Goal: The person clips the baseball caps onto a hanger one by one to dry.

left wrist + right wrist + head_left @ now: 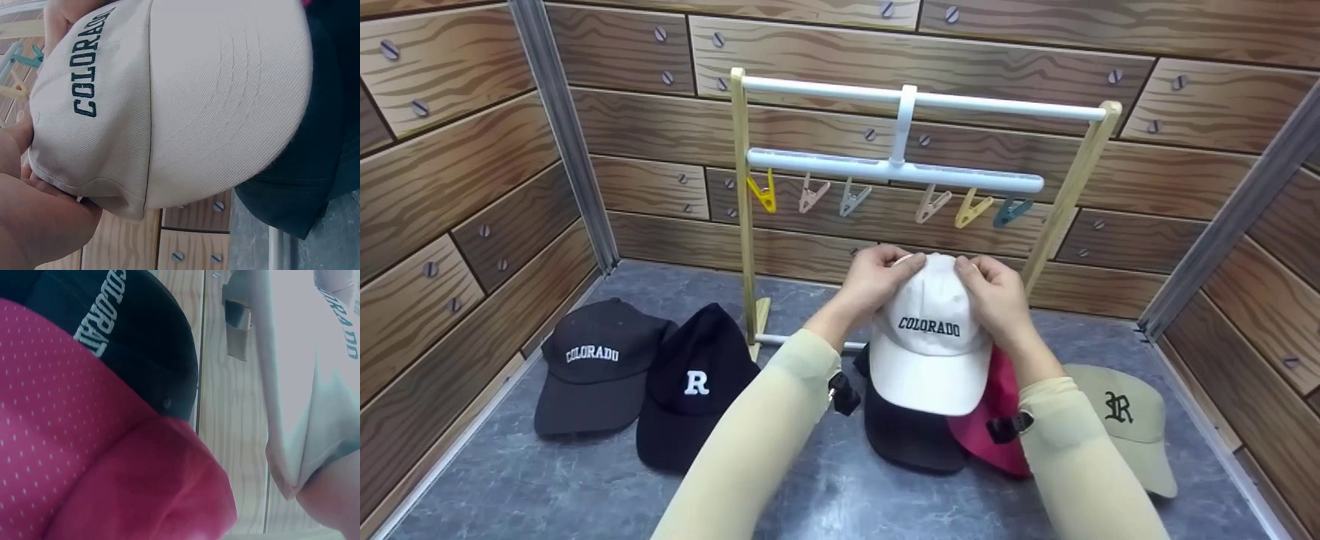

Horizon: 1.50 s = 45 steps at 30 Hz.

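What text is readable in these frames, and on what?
"COLORADO": white cap
"COLORADO": charcoal cap, far left
"R": black cap beside it
"R", blackletter style: khaki cap
"COLORA…", ending unclear at the pink cap: dark cap behind it, right-wrist view
Pink cap: no text visible.

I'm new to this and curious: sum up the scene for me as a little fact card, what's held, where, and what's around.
Held item: white fabric cap with dark COLORADO lettering
Left hand: pinches the crown's left side
Right hand: pinches the crown's right side
Rack: pale wooden posts with white bars
Hanging: pale-blue plastic hanger with six small coloured clips, none holding a cap
Left side: charcoal COLORADO cap, black R cap
Below held item: dark COLORADO cap, dotted magenta cap
Far right: khaki R cap
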Available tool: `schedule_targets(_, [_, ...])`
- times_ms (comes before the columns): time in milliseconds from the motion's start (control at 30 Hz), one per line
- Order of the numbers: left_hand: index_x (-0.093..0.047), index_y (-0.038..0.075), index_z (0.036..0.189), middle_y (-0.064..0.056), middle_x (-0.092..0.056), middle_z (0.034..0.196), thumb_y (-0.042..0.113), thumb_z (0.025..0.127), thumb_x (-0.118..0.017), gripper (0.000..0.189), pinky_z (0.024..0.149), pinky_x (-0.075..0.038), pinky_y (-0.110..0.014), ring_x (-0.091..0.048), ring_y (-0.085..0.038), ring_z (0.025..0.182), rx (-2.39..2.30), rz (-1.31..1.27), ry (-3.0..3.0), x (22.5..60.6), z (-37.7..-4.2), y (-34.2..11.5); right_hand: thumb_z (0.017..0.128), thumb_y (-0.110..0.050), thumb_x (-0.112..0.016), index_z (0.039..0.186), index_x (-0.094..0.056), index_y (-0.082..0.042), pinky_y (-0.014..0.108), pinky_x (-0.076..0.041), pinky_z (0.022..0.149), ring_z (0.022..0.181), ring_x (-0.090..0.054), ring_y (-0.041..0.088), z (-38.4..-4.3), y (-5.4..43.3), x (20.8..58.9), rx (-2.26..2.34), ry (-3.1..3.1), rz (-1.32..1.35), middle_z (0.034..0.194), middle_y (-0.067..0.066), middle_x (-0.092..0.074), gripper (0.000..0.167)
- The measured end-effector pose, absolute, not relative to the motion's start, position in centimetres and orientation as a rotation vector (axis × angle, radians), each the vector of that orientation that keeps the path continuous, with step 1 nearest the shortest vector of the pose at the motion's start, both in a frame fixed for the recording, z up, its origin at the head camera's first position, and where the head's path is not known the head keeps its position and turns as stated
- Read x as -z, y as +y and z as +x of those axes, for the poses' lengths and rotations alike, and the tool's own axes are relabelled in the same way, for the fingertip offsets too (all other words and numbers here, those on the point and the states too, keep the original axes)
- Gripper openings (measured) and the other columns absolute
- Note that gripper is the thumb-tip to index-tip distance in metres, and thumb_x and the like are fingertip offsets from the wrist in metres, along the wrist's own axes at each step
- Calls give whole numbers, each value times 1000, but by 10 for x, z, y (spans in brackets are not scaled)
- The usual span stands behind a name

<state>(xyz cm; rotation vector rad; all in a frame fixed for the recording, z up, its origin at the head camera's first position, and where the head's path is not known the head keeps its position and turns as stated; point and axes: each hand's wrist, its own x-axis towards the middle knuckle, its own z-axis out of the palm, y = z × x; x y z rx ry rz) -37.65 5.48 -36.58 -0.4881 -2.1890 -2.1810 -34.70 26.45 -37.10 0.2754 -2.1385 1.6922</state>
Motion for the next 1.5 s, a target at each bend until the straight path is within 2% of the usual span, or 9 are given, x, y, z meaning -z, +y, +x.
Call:
schedule_targets(167, [-79,2,107,-2,-72,92,28,104,-83,26,69,-59,-28,-67,-12,79,2152,-497,-2211,359,-375,60,113,-26,-69,92,-72,2,23,-53,57,63,-62,10,-349,271,368,-1668,-2139,267,73,-2,-66,35])
schedule_targets(400, [-78,4,114,-4,-75,103,33,100,-86,33,78,-61,-29,-69,-15,90,2106,-529,-2276,354,-378,64,113,-26,-68,92,-74,0,22,-53,58,65,-62,8,-350,278,365,-1646,-2135,262,73,-4,-66,34])
schedule_targets(667, [-77,2,117,-5,-76,109,29,96,-91,37,84,-61,-31,-71,-18,96,2132,-609,-2279,355,-383,68,113,-21,-66,92,-72,2,21,-55,60,66,-63,6,-352,284,364,-1687,-2094,246,77,-4,-68,32])
schedule_targets(1067, [-77,-1,117,-6,-76,105,19,92,-94,36,82,-63,-31,-72,-18,91,2173,-511,-2199,345,-377,84,114,-28,-66,96,-74,-1,23,-57,60,66,-66,8,-352,289,356,-1762,-2081,234,78,-3,-70,34])
schedule_targets(1500, [-76,0,119,-7,-75,107,20,91,-95,39,85,-62,-32,-72,-20,95,2130,-478,-2226,338,-374,98,114,-30,-66,99,-73,2,22,-57,67,74,-66,8,-346,304,348,-1637,-2159,204,84,-7,-71,36])
